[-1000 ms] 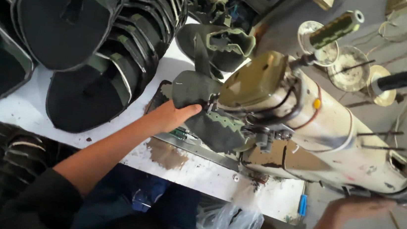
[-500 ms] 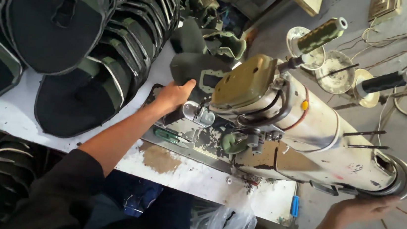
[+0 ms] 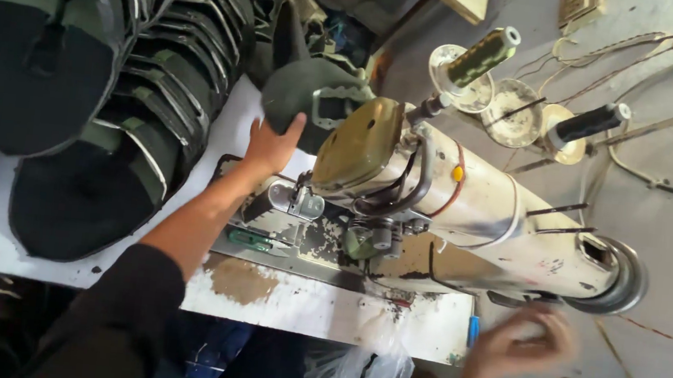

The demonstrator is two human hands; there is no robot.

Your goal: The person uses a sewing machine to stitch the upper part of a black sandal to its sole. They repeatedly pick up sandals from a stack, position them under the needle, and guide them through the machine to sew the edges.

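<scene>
Head view looks down on an old cream sewing machine (image 3: 466, 210) lying across a white surface (image 3: 276, 298), with 2 thread spools, 1 olive (image 3: 481, 55) and 1 black (image 3: 594, 122), standing on pins at the surface's far edge. The left hand (image 3: 271, 146) reaches over the surface and presses its fingers, spread fairly wide, against a dark green fabric piece (image 3: 300, 95) with a grey webbing strap sewn on it; the piece sits at the far edge of the surface, just behind the machine head and touching its olive end cover (image 3: 357, 142). The right hand (image 3: 523, 343) hangs near the handwheel (image 3: 620, 278), off the near right corner of the surface. It is blurred, its fingers look loosely curled, and I cannot tell whether it holds anything.

Stacks of finished dark green and black pieces (image 3: 114, 110) fill the left side of the surface.

To handle the piece well, the left hand would do best to take the fabric by its edge instead of pushing flat, keep the strap from snagging on the machine head, and stay clear of the needle area (image 3: 302, 202). The right hand should steady on the handwheel only once the fabric lies flat.
</scene>
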